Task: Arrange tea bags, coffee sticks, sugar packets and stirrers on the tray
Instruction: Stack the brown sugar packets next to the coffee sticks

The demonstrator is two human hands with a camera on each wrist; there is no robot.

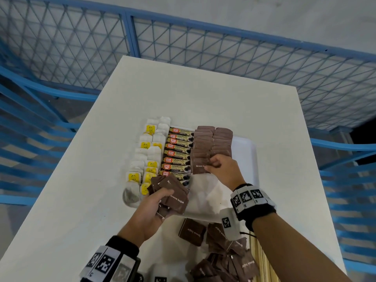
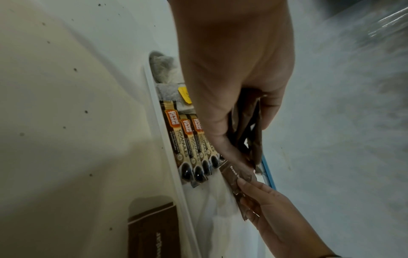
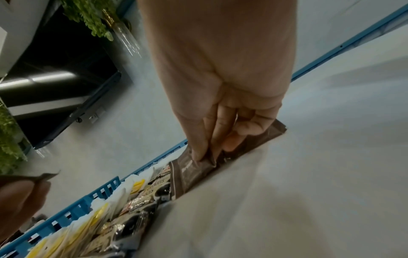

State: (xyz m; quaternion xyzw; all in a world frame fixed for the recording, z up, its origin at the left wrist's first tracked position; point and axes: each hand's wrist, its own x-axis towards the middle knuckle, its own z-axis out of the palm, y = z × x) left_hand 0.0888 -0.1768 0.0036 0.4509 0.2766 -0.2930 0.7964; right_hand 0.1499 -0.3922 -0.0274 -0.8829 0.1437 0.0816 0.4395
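A white tray on the table holds rows of tea bags at its left, coffee sticks in the middle and brown sugar packets to their right. My right hand pinches one brown sugar packet at the near end of the sugar rows; its fingers curl onto the packet. My left hand grips a fanned bunch of brown sugar packets over the tray's near left part, the bunch held between thumb and fingers.
Loose brown sugar packets lie heaped on the table near me, beside wooden stirrers at the near right. The tray's right part is bare. A blue mesh fence rings the white table.
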